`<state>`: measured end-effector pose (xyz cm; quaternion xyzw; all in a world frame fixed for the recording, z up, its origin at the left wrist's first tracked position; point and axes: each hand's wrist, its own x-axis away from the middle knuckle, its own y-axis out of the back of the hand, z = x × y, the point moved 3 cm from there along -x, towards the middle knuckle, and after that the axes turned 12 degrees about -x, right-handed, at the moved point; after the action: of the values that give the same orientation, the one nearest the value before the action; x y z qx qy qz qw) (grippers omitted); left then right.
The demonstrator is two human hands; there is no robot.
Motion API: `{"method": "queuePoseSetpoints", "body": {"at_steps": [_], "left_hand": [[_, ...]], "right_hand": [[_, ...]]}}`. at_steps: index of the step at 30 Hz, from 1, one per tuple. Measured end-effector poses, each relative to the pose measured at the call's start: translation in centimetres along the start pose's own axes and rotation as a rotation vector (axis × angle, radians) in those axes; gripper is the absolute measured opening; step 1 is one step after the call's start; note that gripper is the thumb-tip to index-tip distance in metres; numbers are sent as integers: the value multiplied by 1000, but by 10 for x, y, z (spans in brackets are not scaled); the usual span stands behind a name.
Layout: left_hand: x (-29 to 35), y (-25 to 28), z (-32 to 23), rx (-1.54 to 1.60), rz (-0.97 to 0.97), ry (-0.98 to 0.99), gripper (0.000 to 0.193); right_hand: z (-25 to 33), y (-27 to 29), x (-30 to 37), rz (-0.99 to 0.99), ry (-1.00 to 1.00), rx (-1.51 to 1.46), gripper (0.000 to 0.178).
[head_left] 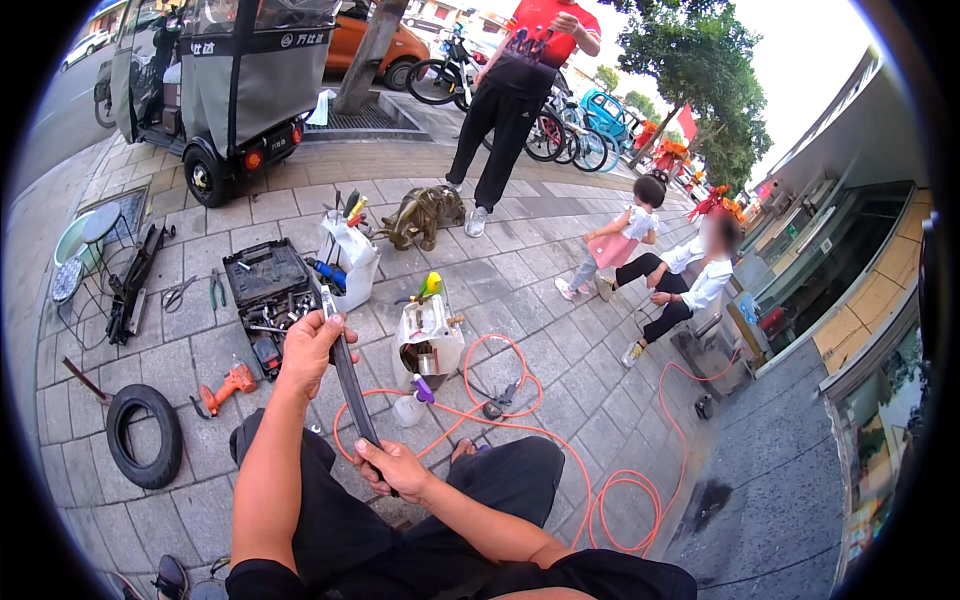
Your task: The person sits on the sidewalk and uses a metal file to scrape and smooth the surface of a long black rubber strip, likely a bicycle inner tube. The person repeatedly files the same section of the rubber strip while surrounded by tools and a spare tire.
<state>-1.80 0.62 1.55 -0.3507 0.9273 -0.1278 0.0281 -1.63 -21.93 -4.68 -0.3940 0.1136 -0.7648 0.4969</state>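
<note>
Both my hands grip a long, flat black strip (352, 395), slanted in front of my knees; it looks like rubber, but its exact kind is unclear. My left hand (310, 352) is closed near its far end, where a paler tip shows. Lower and to the right, my right hand (393, 469) is closed round the near end. Just beyond my left hand lies an open black toolbox (262, 268) full of sockets and small tools. A cut white jug (430, 340) and a spray bottle (411, 403) with a purple head stand right of the strip.
An orange hose (570, 450) loops over the paving to my right. To the left lie a black tyre (144, 437), an orange drill (228, 388) and pliers (217, 288). A bronze-coloured bull figure (425, 215) stands ahead, near a standing person (510, 110). Two people are at the right.
</note>
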Motion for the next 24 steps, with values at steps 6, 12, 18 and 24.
{"method": "queuePoseSetpoints", "body": {"at_steps": [6,12,18,24], "left_hand": [[2,1,-1,-14,7,3,24],[3,0,-1,-31,4,-3,24],[1,0,1,-34,5,0,24],[0,-1,2,-32,9,-4,24]], "right_hand": [[-2,2,0,-4,6,4,36],[-3,1,1,-26,-3,0,37],[-4,2,0,-22,-2,-8,37],[-5,0,-1,-23,18,-2,41]]}}
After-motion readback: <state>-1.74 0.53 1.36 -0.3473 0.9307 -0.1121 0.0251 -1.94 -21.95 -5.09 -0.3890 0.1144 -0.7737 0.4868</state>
